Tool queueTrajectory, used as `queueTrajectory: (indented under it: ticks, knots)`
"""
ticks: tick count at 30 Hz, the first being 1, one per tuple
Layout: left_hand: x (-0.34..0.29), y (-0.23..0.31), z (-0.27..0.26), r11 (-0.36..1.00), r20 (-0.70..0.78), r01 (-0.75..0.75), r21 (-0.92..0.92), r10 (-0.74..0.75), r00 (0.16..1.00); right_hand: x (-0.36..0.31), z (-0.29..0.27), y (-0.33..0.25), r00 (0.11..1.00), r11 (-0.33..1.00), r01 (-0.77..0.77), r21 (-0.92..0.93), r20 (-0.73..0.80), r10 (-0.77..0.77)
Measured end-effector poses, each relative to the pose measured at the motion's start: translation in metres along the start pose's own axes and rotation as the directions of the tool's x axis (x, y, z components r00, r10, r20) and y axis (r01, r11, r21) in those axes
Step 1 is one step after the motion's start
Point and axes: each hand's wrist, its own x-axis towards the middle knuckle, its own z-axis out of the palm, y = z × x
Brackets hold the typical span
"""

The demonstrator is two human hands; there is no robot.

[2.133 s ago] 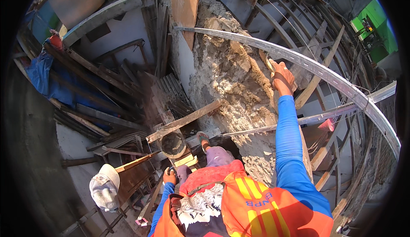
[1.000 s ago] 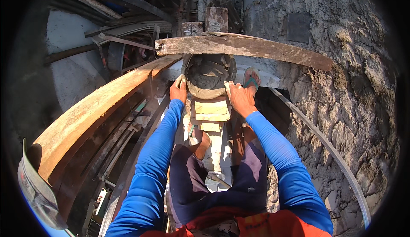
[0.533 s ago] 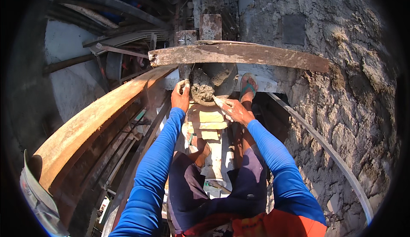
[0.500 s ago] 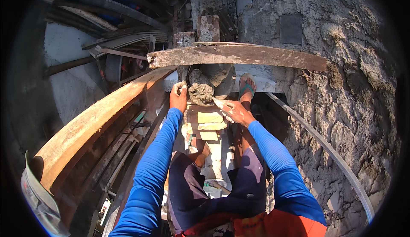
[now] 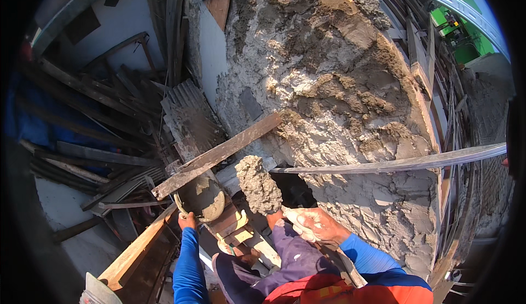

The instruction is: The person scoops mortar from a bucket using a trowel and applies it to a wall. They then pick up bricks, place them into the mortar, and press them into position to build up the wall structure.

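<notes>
My left hand (image 5: pixel 187 221) is closed on the near rim of a round mortar bucket (image 5: pixel 218 208), which has wet grey mortar inside. A thick, long lump of mortar (image 5: pixel 257 186) is held up to the right of the bucket. It rests on a trowel, whose blade is hidden under the load. My right hand (image 5: pixel 318 225) is closed around the handle end, with pale mortar smeared on its fingers. The lump is apart from the wall behind it.
A rough mortar-covered wall (image 5: pixel 350 101) rises ahead and to the right. A wooden plank (image 5: pixel 219 153) crosses just beyond the bucket. A long metal strip (image 5: pixel 383 166) juts across the wall. Loose boards (image 5: pixel 98 161) pile up at the left, beside a sawn timber (image 5: pixel 137 249).
The view has turned to the right toward the wall. My right hand has lifted a lump of mortar away from the bucket; my left hand still holds the rim.
</notes>
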Motion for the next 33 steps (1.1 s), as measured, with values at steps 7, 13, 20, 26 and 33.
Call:
queueTrajectory:
  ticks: [7,13,20,26,33]
  knots:
    - [-0.024,0.011,-0.062,0.938,-0.085,0.176,0.298,-0.158,0.984,-0.095,0.033,-0.161,0.795,0.839,0.540,0.068,-0.369,-0.482]
    - [-0.090,0.037,-0.094,0.915,-0.109,0.234,0.329,-0.209,0.972,-0.111,-0.008,-0.284,0.254,0.598,0.376,-0.708,-0.542,-0.801]
    - [-0.147,0.060,-0.121,0.948,-0.245,0.184,0.260,-0.120,0.962,-0.100,-0.059,-0.280,0.085,0.175,-0.506,-0.845,-0.251,-0.964]
    - [-0.191,0.099,-0.130,0.967,-0.265,0.193,0.169,-0.144,0.953,-0.115,-0.019,-0.235,-0.118,0.170,-0.373,-0.912,-0.135,-0.984]
    - [-0.242,0.179,-0.138,0.977,-0.099,-0.145,0.159,0.162,0.982,-0.152,0.065,-0.112,0.586,0.115,0.329,-0.937,0.107,-0.803]
